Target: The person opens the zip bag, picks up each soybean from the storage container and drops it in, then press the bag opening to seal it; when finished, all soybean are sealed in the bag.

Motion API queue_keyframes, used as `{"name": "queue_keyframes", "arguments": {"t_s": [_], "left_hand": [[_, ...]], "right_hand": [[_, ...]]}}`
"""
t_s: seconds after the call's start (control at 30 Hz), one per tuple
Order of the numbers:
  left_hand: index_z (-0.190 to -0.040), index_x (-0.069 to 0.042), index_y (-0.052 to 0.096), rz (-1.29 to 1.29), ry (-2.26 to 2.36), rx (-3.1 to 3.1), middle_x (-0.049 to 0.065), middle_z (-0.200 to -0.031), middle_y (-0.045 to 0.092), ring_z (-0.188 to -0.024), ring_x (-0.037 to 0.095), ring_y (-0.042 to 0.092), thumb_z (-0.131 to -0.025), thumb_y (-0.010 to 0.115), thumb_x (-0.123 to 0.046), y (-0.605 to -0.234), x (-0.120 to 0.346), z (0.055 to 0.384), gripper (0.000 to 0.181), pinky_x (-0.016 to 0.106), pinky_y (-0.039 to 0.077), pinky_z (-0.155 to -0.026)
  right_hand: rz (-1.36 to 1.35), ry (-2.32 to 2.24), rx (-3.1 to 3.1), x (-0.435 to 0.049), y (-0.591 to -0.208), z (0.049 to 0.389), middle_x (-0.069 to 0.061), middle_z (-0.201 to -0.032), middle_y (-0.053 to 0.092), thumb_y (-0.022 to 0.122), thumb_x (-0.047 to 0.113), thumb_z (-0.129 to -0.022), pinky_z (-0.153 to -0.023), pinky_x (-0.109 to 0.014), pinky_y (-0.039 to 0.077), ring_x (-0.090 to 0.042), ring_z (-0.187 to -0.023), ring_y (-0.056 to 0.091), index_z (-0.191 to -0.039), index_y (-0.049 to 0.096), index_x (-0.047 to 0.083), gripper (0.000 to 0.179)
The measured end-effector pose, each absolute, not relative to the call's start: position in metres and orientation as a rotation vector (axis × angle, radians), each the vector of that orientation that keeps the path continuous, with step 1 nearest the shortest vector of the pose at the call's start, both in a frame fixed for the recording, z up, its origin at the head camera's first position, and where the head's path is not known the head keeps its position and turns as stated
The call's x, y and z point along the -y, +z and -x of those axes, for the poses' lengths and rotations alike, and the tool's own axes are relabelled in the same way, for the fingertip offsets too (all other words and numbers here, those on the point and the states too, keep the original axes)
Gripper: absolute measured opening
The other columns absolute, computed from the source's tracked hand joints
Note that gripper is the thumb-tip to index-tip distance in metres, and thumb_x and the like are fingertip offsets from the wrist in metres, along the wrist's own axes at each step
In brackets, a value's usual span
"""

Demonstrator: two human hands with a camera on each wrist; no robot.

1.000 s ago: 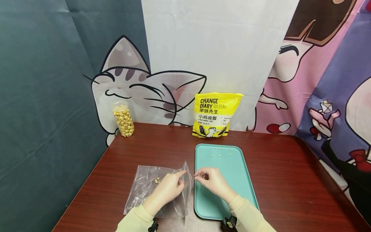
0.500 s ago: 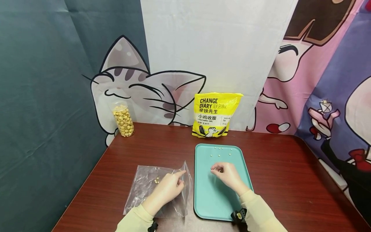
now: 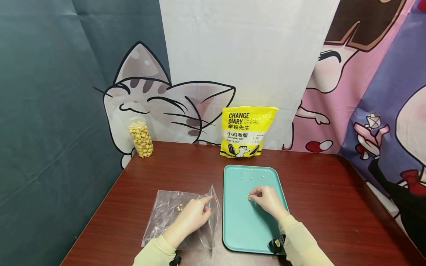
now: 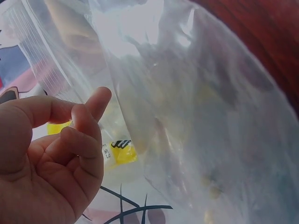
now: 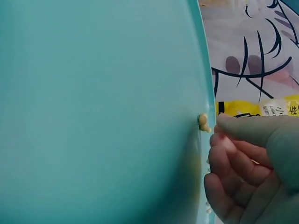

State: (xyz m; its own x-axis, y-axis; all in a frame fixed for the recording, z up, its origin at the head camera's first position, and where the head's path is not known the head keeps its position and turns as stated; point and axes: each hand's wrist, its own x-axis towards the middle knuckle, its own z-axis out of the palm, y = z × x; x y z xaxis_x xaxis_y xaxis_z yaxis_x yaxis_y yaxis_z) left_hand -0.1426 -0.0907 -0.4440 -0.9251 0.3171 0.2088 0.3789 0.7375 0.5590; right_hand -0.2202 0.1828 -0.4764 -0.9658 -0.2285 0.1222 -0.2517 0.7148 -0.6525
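Red-brown table (image 3: 189, 166): left hand (image 3: 191, 216) pinches clear bag (image 3: 161, 216); yellowish pieces (image 5: 202, 122) just beside right hand (image 3: 267, 201), its grip unclear.

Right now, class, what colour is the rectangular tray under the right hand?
The rectangular tray is plain turquoise, seen best in the head view.

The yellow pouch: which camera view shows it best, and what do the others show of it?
The head view: the pouch shows whole there, its large lettering readable. The left wrist view gives only yellow fragments near the left hand; the right wrist view, a strip partly hidden by the right hand.
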Motion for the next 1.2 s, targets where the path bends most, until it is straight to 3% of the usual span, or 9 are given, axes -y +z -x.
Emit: {"name": "queue_keyframes", "arguments": {"t_s": [0.47, 1.2], "left_hand": [[-0.124, 0.000, 0.060, 0.551, -0.944, 2.849, -0.012, -0.053, 0.039, -0.042, -0.001, 0.026, -0.082, 0.054, -0.002, -0.4465, 0.0908, 0.1445, 0.042, 0.018, 0.027, -0.042], [-0.126, 0.001, 0.059, 0.532, -0.985, 2.871, -0.013, -0.050, 0.034, -0.040, 0.000, 0.022, -0.084, 0.054, -0.002, -0.4481, 0.0924, 0.1455, 0.042, 0.018, 0.024, -0.041]], "right_hand": [[-0.375, 1.047, 2.969, -0.1807, -0.4812, 0.2272, 0.005, -0.067, 0.059, 0.074, 0.010, -0.080, -0.057, -0.027, 0.041, -0.010, -0.062, 0.048, -0.078, 0.071, 0.012, 0.004], [-0.366, 1.026, 2.948, -0.1785, -0.4768, 0.2233, 0.005, -0.069, 0.063, 0.074, 0.009, -0.080, -0.059, -0.026, 0.044, -0.008, -0.064, 0.052, -0.076, 0.071, 0.011, 0.005]]}}
